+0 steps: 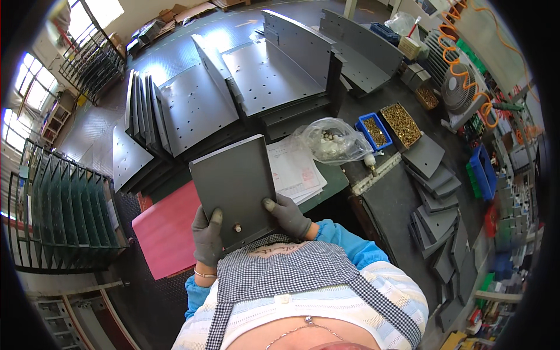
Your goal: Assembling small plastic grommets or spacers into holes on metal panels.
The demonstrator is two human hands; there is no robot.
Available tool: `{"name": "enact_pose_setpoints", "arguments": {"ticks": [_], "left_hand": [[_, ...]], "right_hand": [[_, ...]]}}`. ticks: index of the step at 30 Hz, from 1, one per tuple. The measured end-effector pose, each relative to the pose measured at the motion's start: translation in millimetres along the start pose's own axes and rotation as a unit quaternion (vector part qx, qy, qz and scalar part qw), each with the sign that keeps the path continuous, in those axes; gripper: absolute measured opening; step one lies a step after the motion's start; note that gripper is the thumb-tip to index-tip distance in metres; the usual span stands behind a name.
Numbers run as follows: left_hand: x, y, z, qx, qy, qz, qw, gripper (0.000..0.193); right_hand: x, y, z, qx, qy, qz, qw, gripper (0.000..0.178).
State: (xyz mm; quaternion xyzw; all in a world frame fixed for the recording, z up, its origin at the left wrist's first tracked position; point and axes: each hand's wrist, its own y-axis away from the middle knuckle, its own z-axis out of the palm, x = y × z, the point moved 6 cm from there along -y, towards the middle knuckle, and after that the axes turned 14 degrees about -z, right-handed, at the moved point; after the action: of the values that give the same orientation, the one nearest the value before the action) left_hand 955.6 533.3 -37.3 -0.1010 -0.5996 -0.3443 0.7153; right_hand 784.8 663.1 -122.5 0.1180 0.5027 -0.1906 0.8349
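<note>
Close in front of my apron I hold a dark grey sheet-metal panel (233,181) with folded edges. A small round metal fitting (237,227) sticks up near its lower edge. My left hand (208,236), in a grey glove, grips the left side with the thumb on the face. My right hand (287,216), gloved alike, clasps the right edge, thumb also on the face. Both hands' other fingers are mostly hidden. Beneath the panel lie a pink sheet (166,233) and a stack of printed papers (294,172).
Large bent metal panels (274,73) stand beyond the papers. A plastic bag (332,140) of small parts lies beside a blue bin (373,131) and a box of brass-coloured fasteners (400,124). Grey plates (434,221) pile up at right, near a fan (458,87). A green rack (64,210) stands left.
</note>
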Motion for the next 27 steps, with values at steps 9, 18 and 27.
{"name": "enact_pose_setpoints", "arguments": {"ticks": [9, 18, 27], "left_hand": [[-7.8, -16.4, -28.8, -0.013, 0.012, -0.024, 1.000, 0.028], [-23.2, -35.4, -41.3, -0.040, 0.034, -0.031, 0.998, 0.031], [-23.3, -28.7, -62.5, -0.024, 0.055, -0.022, 0.998, 0.028]], "right_hand": [[10.5, -7.1, 17.5, 0.026, 0.007, 0.019, 0.999, 0.056], [5.6, -9.8, 22.7, 0.055, 0.040, 0.036, 0.997, 0.055], [-51.5, -43.2, 31.6, -0.087, 0.290, -0.006, 0.953, 0.036]]}}
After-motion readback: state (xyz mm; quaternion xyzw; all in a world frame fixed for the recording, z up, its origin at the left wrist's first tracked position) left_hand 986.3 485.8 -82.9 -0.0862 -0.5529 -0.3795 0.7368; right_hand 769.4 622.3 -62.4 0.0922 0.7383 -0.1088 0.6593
